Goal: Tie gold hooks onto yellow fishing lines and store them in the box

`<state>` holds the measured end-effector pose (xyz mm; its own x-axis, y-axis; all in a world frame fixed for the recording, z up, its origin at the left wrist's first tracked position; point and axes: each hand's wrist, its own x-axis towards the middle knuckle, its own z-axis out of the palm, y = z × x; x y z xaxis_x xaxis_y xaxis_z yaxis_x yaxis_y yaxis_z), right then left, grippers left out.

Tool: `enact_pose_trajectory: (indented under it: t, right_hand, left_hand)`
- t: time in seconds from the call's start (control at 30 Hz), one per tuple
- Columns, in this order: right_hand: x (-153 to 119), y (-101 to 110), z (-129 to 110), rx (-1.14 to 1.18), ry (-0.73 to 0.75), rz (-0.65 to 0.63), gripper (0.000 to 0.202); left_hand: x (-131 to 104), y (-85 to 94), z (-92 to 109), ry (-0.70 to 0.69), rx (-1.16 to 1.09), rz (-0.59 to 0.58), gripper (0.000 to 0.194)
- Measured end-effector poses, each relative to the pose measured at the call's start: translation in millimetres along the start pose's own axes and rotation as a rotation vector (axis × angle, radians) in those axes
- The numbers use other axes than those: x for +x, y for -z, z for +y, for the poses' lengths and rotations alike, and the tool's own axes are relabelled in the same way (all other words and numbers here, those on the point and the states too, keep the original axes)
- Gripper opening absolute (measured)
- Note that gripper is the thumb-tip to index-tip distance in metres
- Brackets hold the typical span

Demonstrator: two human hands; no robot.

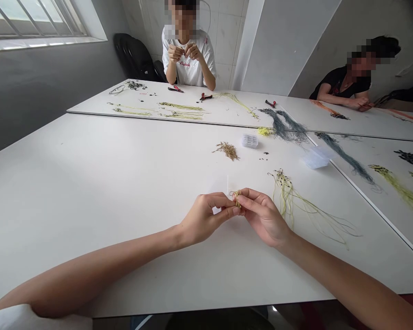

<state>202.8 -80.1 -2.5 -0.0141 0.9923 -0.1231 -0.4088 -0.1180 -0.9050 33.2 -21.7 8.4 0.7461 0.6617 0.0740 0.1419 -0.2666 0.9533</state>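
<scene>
Over the near part of the white table, my left hand and my right hand meet fingertip to fingertip. Both pinch a small coil of yellow-green fishing line. A thin dark curve like a fish hook sticks out on its left side; the fingers hide the rest. A thin white upright sliver shows just behind the fingers. To the right of my right hand lies a bundle of yellow-green lines with dark hooks at its far end, the loose tails spreading rightward.
Beyond my hands are a pile of gold-coloured hooks, a clear plastic box and a clear plastic case. Grey-blue line bundles lie across the table joint. Across the table, one person works with small pliers nearby; another sits far right.
</scene>
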Motion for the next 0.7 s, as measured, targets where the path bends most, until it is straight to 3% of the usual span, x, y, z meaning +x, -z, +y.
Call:
enact_pose_trajectory:
  t: [0.43, 0.7]
  right_hand:
    - [0.0, 1.0, -0.9, 0.0, 0.013, -0.02, 0.008]
    - [-0.3, 0.6, 2.0, -0.055, 0.009, -0.005, 0.011]
  left_hand:
    - [-0.8, 3.0, 8.9, 0.011, -0.021, -0.02, 0.029]
    - [-1.9, 2.8, 6.0, -0.133, 0.254, -0.019, 0.026]
